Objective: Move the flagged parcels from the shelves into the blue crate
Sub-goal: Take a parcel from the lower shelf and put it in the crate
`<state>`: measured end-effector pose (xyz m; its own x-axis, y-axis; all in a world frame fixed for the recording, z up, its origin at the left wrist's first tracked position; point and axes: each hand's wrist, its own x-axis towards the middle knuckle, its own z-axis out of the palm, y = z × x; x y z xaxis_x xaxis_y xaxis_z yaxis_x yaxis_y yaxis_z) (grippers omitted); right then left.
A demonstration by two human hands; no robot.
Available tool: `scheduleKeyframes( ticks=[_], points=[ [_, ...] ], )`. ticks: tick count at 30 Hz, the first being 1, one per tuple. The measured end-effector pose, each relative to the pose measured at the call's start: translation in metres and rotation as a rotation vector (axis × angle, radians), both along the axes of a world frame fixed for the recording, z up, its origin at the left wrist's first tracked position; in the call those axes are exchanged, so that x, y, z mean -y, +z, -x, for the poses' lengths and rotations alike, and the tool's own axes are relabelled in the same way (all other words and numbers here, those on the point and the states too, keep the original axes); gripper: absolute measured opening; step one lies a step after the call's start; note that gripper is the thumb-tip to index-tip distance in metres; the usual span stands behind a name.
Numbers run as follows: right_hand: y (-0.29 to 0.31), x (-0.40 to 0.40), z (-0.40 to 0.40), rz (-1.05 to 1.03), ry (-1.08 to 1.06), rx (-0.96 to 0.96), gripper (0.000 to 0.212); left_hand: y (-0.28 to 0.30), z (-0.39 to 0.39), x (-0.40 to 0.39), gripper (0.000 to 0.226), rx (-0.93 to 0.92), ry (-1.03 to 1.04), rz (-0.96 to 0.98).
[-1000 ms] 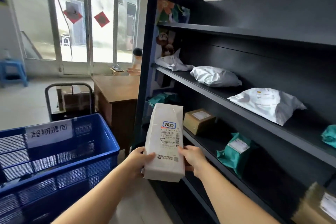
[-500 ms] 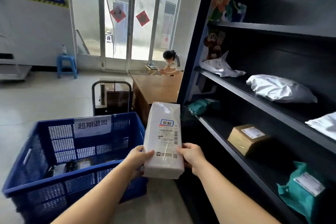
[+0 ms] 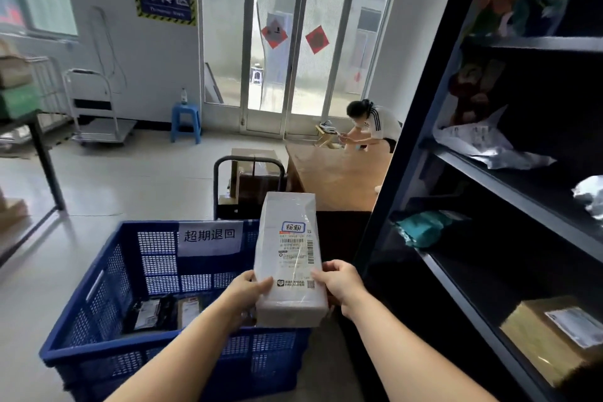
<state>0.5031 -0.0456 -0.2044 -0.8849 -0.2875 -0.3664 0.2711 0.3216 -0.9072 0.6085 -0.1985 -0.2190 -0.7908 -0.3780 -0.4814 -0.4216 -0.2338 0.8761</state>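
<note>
Room: pale floor, glass doors at the back.
Shelves: dark, on the right.
Blue crate: on the floor, left.
White parcel: held upright over the crate's right side.
Left hand: grip grasping the parcel.
Right hand: grip grasping the parcel.

Left hand and right hand hold white parcel over blue crate.

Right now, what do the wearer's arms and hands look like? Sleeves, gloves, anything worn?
Both forearms are bare as far as the frame shows: no sleeves in view. The left hand and right hand wear no gloves. No watch, ring, bracelet or markings are visible on either wrist or on the fingers that show.
</note>
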Motion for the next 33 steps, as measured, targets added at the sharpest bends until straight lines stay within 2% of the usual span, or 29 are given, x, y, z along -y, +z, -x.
scheduleKeyframes(
  ticks=[16,33],
  points=[
    [-0.018,0.121,0.114,-0.035,0.213,0.034,0.014,-0.017,0.086,0.100,0.027,0.081,0.154,-0.044],
    [-0.090,0.298,0.191,-0.122,0.175,0.161,0.012,-0.102,0.177,0.285,0.024,0.185,0.109,-0.039]
  ],
)
